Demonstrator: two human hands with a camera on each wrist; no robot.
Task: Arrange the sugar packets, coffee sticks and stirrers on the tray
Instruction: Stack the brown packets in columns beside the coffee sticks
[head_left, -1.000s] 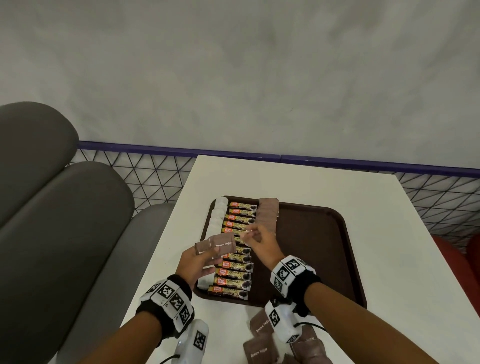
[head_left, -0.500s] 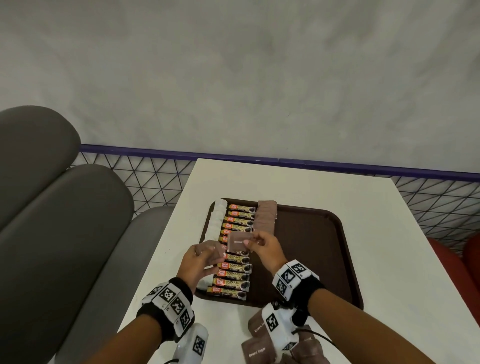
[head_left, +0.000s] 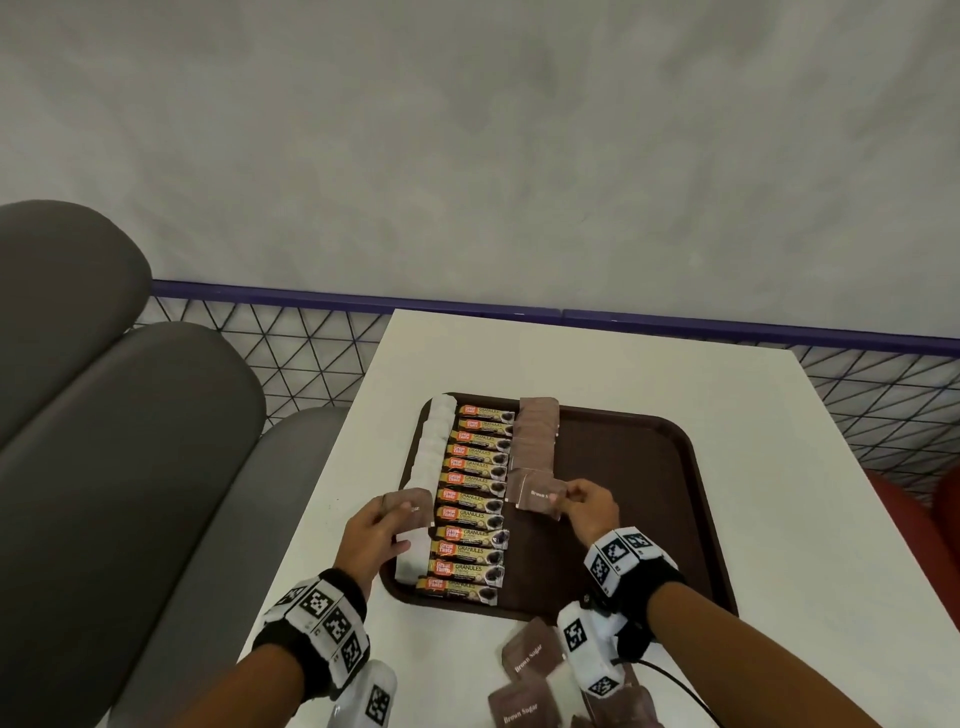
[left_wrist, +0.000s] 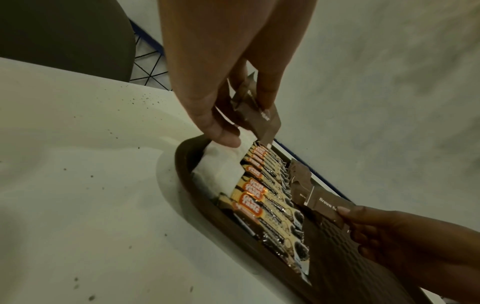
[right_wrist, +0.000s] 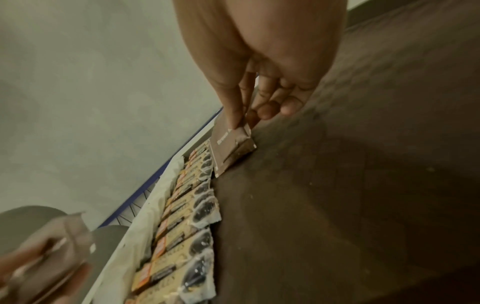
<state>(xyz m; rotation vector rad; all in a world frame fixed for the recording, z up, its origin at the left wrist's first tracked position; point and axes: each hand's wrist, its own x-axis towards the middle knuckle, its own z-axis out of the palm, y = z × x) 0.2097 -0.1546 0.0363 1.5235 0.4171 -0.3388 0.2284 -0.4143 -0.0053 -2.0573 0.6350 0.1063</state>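
A dark brown tray (head_left: 649, 519) lies on the white table. It holds a left column of white packets (head_left: 434, 447), a middle row of coffee sticks (head_left: 475, 499) and a right row of brown sugar packets (head_left: 537, 436). My right hand (head_left: 582, 501) pinches one brown sugar packet (head_left: 540, 496) low over the tray at the near end of that row; the right wrist view shows the packet (right_wrist: 231, 146) touching the tray. My left hand (head_left: 376, 525) holds a few brown sugar packets (head_left: 413, 506) over the tray's left edge, seen in the left wrist view as packets (left_wrist: 255, 115) between thumb and fingers.
More brown sugar packets (head_left: 530, 660) lie loose on the table (head_left: 779, 467) by the tray's near edge, partly under my right wrist. A grey padded seat (head_left: 130, 415) stands to the left. A purple-railed mesh fence (head_left: 311, 353) runs behind the table. The tray's right half is bare.
My right hand took one brown sugar packet from the left hand's stack and carried it right and down to the near end of the brown row. The left hand stayed by the tray's left edge.
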